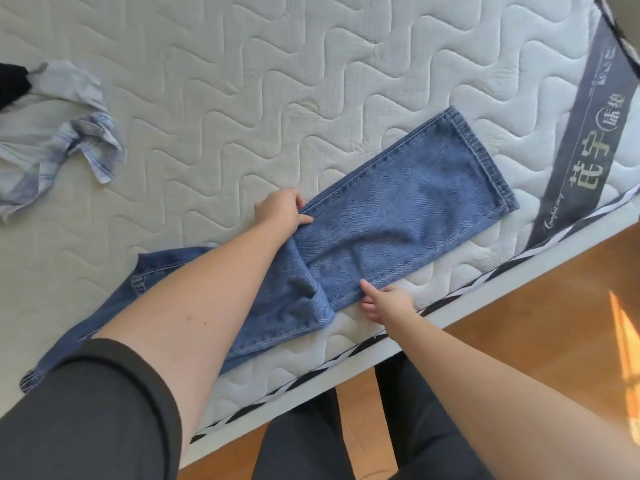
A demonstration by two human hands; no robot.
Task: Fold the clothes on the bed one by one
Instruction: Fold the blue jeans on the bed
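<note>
Jeans [398, 216] laid along the near edge of the mattress [242, 81], both my hands on them.

I see the left hand [282, 209] pinching the far seam of the leg, thumb on top, and the right hand [386, 303] gripping the near seam, fingers tucked at the cloth's edge. The jeans lie flat on the white quilted mattress, hem toward its grey band [588, 147] with printed characters, waist end under my left forearm. A crumpled pale blue shirt [65, 133] lies well apart from the jeans, at the mattress's far left, touching something black [12, 83] cut by the frame. Beside the mattress's striped piping and white bed frame [485, 299] runs a wooden floor [536, 323] with a patch of sunlight at right.
</note>
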